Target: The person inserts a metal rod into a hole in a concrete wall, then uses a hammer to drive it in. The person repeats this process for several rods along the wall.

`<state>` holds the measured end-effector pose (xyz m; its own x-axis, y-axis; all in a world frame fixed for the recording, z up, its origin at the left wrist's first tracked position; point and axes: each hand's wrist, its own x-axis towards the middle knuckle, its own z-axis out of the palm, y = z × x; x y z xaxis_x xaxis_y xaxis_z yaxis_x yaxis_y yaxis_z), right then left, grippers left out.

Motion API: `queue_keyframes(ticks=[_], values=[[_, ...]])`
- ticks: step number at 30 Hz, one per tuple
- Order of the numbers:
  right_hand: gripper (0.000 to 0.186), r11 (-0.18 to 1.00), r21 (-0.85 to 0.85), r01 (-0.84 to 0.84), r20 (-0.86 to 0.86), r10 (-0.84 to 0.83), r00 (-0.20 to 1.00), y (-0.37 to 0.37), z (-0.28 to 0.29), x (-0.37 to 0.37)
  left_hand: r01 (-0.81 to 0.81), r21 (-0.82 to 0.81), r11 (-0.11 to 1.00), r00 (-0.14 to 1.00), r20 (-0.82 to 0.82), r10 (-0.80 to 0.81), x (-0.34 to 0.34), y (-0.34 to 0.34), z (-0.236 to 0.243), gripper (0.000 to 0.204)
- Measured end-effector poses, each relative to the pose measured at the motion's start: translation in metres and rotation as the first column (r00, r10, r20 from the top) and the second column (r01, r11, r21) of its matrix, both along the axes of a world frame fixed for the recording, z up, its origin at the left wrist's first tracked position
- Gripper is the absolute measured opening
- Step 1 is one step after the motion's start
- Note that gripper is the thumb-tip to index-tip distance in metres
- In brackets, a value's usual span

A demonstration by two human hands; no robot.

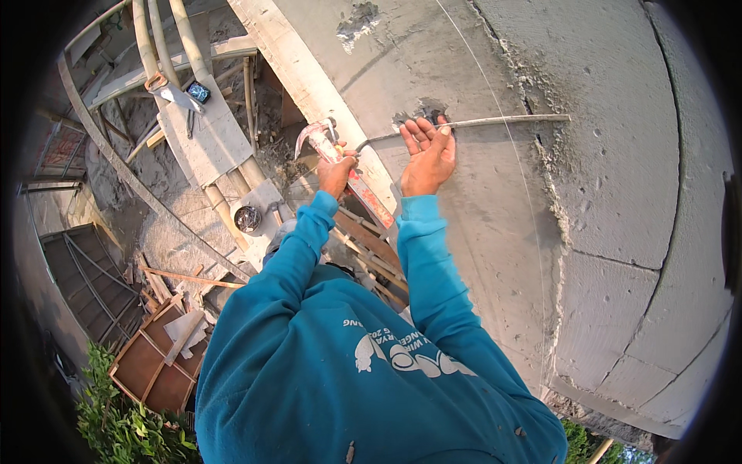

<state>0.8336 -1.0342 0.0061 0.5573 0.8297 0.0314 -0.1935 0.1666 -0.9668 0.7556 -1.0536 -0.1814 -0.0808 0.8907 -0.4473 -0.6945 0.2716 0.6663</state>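
My left hand (337,175) is wrapped round a claw hammer (372,203) with a worn red and whitish handle. The curved head points up and left, beside a pale board on the wall's edge. My right hand (428,161), palm toward me and fingers bent, grips a thin grey rod (506,121) against the wall. To the right the rod runs straight past a thin string. Its darker, bent left end reaches close to my left hand; whether they touch I cannot tell. Just behind my right fingertips is a rough broken hole (431,107) in the grey plaster.
On the left, a scaffold plank (209,143) on bamboo poles carries a handsaw (171,93) and a small dark-blue box (199,93). Lower down stands a dark bucket (247,219). A taut string (481,69) crosses the wall. Grey blocks (618,155) form its right side.
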Motion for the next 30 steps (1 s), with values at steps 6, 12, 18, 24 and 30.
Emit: queue_keyframes(ticks=[6,12,18,24,30], values=[[0.049,1.000,0.001,-0.002,0.100,0.002,0.995,-0.002,0.001,0.005,-0.015,0.014,1.000,0.999,0.035,0.014,0.000,0.000,0.002,0.046],[0.049,1.000,-0.018,-0.001,0.155,0.004,0.988,-0.003,0.002,0.006,0.009,0.015,1.000,1.000,0.001,-0.009,-0.003,0.001,0.000,0.046],[0.052,1.000,0.008,-0.012,0.183,0.010,0.983,-0.002,-0.001,0.008,0.043,0.016,0.999,0.999,0.005,-0.043,-0.005,0.002,0.002,0.050],[0.049,1.000,0.006,0.020,0.177,-0.021,0.984,-0.003,0.002,0.006,0.052,0.024,0.998,0.999,-0.005,-0.052,-0.006,0.001,0.004,0.050],[0.049,0.999,-0.020,0.032,0.230,-0.027,0.973,-0.008,0.010,0.002,0.070,0.003,0.998,0.997,-0.041,-0.069,-0.008,0.002,0.012,0.049]])
